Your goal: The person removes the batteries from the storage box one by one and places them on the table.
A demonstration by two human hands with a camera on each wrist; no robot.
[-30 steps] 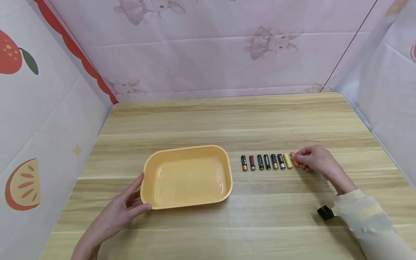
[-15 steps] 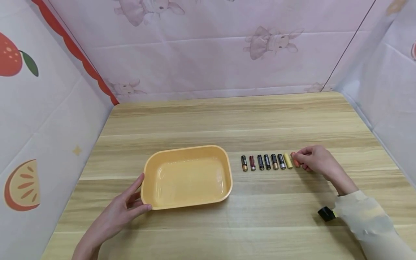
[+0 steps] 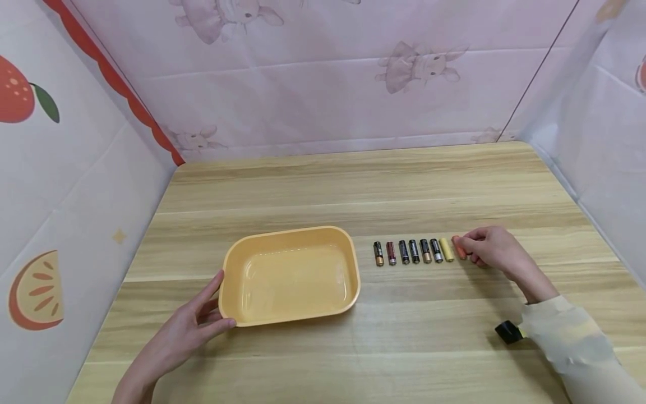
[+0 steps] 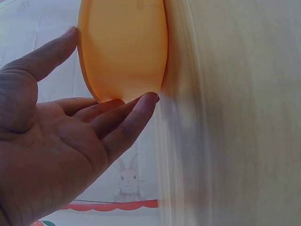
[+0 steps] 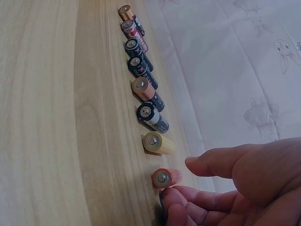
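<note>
My left hand (image 3: pixel 184 331) rests on the left end of a yellow-orange plastic basin (image 3: pixel 290 280), fingers spread along its rim and end wall. In the left wrist view, the fingertips touch the basin's outer end (image 4: pixel 124 47). At the right, my right hand (image 3: pixel 497 249) has its fingertips on an orange battery (image 3: pixel 457 247) lying on the table. The right wrist view shows a finger against the battery's side, with the thumb close above. Left of it lies a yellow battery (image 3: pixel 446 249), then several black or dark red ones in a row.
A wood-grain table (image 3: pixel 313 191) bears everything. Batteries stand between basin and right hand, such as the copper-tipped one (image 3: pixel 378 253) nearest the basin. A black object (image 3: pixel 508 332) sits at the right sleeve (image 3: pixel 565 336). Printed cloth walls (image 3: pixel 323 101) enclose the table's back and sides.
The orange battery has shifted slightly right with my right hand, widening its gap from the yellow battery. My left hand and the basin stay put.
</note>
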